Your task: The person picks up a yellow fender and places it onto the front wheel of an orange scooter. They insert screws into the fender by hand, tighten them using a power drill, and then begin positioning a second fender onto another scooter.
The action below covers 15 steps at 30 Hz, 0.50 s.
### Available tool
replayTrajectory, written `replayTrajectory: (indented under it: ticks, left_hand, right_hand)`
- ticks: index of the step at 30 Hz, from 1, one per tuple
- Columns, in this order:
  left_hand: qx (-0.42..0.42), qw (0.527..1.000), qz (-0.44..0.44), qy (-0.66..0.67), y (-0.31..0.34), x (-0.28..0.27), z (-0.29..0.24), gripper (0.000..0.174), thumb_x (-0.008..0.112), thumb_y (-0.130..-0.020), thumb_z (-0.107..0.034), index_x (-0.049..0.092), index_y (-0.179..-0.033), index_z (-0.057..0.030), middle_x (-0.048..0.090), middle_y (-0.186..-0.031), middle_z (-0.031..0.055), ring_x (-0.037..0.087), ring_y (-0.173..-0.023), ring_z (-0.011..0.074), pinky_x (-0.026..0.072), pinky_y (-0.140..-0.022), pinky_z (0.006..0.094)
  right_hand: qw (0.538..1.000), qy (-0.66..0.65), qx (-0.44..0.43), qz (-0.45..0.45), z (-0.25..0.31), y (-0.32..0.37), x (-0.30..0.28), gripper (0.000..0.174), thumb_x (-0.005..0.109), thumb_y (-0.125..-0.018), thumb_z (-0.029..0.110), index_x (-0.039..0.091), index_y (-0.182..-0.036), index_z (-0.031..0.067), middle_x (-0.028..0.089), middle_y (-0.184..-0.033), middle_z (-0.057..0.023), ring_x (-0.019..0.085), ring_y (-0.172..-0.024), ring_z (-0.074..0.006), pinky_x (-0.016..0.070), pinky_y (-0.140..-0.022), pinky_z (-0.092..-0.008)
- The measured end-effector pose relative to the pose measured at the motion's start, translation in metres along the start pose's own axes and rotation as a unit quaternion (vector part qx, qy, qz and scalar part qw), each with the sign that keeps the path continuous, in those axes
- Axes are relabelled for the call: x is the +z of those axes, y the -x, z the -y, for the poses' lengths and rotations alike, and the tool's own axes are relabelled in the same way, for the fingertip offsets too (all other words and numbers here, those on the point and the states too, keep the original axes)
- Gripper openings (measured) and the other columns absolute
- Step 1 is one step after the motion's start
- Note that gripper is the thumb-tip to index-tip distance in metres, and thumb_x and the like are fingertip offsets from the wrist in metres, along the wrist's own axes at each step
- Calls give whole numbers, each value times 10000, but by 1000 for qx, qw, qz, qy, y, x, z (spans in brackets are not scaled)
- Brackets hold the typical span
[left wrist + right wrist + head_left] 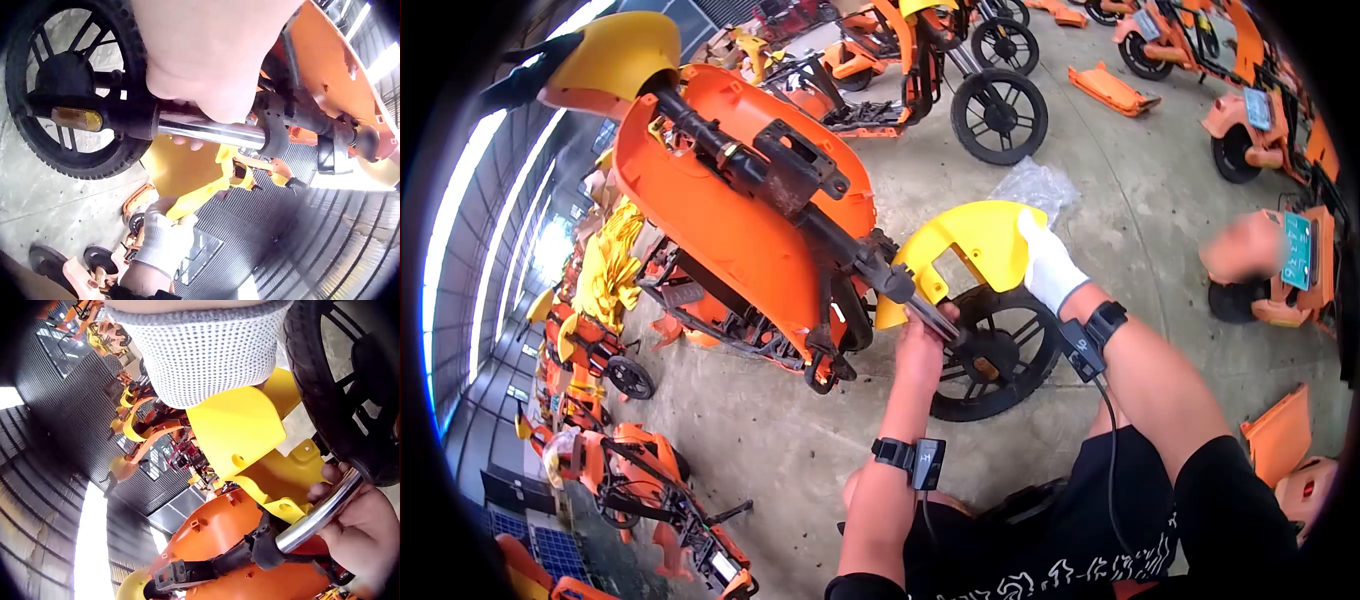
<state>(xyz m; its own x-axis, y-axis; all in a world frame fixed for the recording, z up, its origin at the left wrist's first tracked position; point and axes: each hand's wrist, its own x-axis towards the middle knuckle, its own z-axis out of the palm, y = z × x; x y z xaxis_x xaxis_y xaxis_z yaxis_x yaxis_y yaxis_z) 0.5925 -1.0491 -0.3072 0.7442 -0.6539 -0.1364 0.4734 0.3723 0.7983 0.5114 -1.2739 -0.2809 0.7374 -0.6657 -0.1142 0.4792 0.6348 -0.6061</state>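
My bare left hand (921, 352) grips the chrome tube (320, 515) of a scooter's front fork, fingers curled round it just above the black lower leg. My right hand (1048, 262), in a white glove, holds a yellow plastic fender (990, 232) by its outer edge. The fender has a rectangular cutout and small bolt holes; it sits over the black front wheel (1040, 350), beside the fork. An amber reflector (76, 119) is on the lower fork leg. The black steering column (825, 235) runs up through the orange front body panel (700, 200) to a yellow headlight cover (625, 62).
Clear plastic wrap (1040, 188) lies on the concrete floor behind the fender. Other partly stripped orange scooters (990, 100) stand behind and along both sides. Loose orange panels (1112, 90) lie on the floor, and yellow parts (608, 260) are heaped at the left.
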Motion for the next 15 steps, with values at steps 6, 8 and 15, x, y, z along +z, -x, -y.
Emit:
replayTrajectory:
  ticks: [6, 8, 15]
  left_hand:
    - [11, 998, -54, -18, -4, 4, 7, 375, 381, -1060, -338, 472, -1166, 11, 646, -1016, 163, 662, -911, 279, 545, -900, 393]
    - [4, 996, -82, -19, -9, 4, 13, 374, 375, -1064, -338, 481, -1158, 7, 659, -1004, 171, 673, -892, 272, 543, -859, 377]
    - [17, 992, -122, -8, -13, 4, 19, 375, 389, -1065, -327, 472, -1203, 11, 671, -1021, 198, 684, -889, 274, 541, -832, 364]
  right_hand:
    - [1000, 8, 1, -22, 2, 3, 7, 383, 546, -1010, 315, 537, -1271, 34, 646, -1191, -118, 638, -1063, -274, 529, -913, -431]
    - [1000, 18, -16, -20, 1, 4, 0, 387, 544, -1012, 313, 532, -1276, 31, 644, -1199, -121, 635, -1072, -277, 526, -923, -431]
    - [1000, 15, 9, -17, 9, 15, 12, 383, 541, -1014, 294, 529, -1284, 21, 637, -1220, -122, 626, -1086, -271, 512, -941, -413]
